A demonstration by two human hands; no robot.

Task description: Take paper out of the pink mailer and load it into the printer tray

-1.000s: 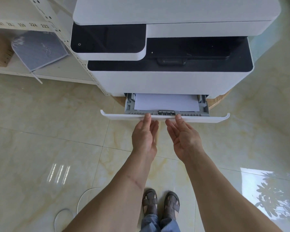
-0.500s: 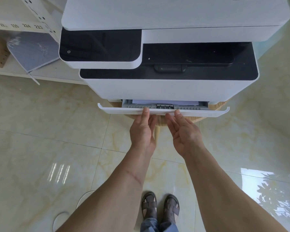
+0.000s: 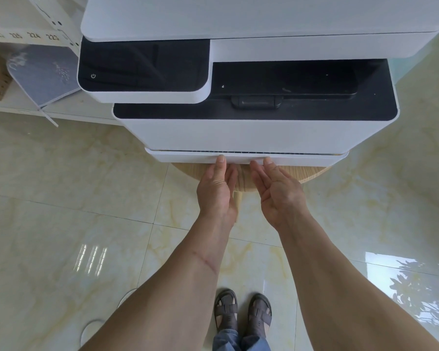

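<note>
I see the printer tray (image 3: pixel 188 158) nearly flush w/ the printer (image 3: pixel 251 133) base, only a thin gap above it. Left hand (image 3: pixel 217 188) & right hand (image 3: pixel 279 191) both spread flat, fingertips touching the tray front near its middle. Paper, mailer not visible.

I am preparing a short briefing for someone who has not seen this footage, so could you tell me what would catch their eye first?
The big white printer fills the upper half of the view, its black control panel at upper left. Just below it, the left hand and right hand reach side by side, fingertips against the front of the paper tray, which sits almost flush with the body. Glossy marble floor spreads underneath.
</note>
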